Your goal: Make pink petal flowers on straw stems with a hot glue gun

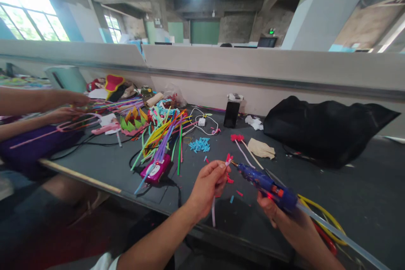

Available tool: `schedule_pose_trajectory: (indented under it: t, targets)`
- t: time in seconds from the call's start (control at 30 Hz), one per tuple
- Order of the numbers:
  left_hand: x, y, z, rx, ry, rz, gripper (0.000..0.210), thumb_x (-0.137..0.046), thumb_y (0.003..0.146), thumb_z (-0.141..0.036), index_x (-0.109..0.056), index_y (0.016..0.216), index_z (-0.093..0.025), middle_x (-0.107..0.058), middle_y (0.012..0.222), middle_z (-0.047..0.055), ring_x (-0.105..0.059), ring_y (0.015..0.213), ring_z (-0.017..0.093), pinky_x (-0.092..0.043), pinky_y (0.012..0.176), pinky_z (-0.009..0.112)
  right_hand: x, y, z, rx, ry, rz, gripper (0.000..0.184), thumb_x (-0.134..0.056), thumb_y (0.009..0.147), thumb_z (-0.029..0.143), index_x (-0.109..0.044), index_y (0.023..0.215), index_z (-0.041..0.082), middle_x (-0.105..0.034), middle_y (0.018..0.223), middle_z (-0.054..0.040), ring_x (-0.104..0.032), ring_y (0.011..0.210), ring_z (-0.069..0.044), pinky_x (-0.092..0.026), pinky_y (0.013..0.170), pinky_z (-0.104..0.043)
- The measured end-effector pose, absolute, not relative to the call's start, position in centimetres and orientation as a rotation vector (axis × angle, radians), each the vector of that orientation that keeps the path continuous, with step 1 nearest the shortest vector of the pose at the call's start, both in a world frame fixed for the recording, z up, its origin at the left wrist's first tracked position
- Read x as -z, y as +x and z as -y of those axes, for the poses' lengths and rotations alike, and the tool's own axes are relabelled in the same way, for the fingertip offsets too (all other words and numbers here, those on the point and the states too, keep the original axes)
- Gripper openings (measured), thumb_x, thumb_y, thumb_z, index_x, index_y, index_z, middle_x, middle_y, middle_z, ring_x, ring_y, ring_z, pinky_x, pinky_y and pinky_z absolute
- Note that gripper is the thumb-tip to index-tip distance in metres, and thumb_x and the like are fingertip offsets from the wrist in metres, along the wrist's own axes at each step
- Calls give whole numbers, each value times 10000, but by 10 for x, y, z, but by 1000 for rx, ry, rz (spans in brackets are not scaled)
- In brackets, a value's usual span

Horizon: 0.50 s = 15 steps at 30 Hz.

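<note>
My left hand (210, 183) pinches a pale pink pipe cleaner (213, 213) near its top, where small red pieces (229, 158) sit; its stem hangs below my fingers. In my right hand (276, 209) is a blue glue gun (265, 183), its metal nozzle at or very near the red pieces; I cannot tell if they touch. A long clear glue stick (341, 242) sticks out of the gun's back. Beyond the nozzle lie two pale stems with red heads (238, 138). A pile of short blue pieces (200, 144) lies farther left.
Bundled coloured pipe cleaners (161, 135) lie left of centre across a magenta box (155, 168). A phone (232, 114) stands at the back beside a crumpled tissue (254, 122). A large black bag (325, 128) fills the back right. At left, another person's hands (68, 109) hold pink pipe cleaners.
</note>
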State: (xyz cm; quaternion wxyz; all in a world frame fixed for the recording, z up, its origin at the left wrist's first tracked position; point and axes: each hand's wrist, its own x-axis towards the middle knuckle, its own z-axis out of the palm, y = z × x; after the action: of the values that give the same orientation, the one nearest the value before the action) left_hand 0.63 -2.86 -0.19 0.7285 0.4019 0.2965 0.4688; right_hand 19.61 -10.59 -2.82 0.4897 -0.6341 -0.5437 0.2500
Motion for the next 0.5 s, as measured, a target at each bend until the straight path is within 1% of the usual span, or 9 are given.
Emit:
schedule_pose_trajectory:
  t: [0.17, 0.33, 0.43, 0.5]
  targets:
    - [2, 5, 28, -1017, 876, -617, 228, -588, 878, -363, -589, 806, -146, -289, 570, -74, -194, 467, 55, -132, 417, 199, 31, 197, 107, -592, -1563, 1336, 461, -659, 696, 660, -677, 757, 203, -591, 575, -12, -556, 541, -166, -444, 445, -250]
    - [1, 3, 27, -994, 835, -581, 226, -605, 864, -349, -581, 780, -141, -274, 552, -82, -160, 454, 49, -115, 409, 198, 17, 199, 103, -597, -1537, 1539, 402, -592, 788, 603, -645, 753, 206, -596, 585, 2, -544, 508, -150, -437, 456, -243]
    - [1, 1, 25, -978, 779, -562, 223, -635, 845, -347, -578, 781, -141, -261, 545, -91, -134, 452, 44, -98, 409, 195, 9, 205, 93, -451, -1516, 1737, 330, -584, 822, 537, -589, 729, 220, -581, 592, 19, -546, 509, -142, -431, 486, -238]
    - [1, 0, 23, -994, 757, -550, 216, -641, 838, -343, -577, 779, -145, -248, 531, -97, -135, 440, 40, -97, 408, 195, 8, 212, 86, -270, -1544, 1831, 249, -618, 811, 473, -580, 784, 229, -608, 654, 14, -577, 557, -152, -440, 539, -248]
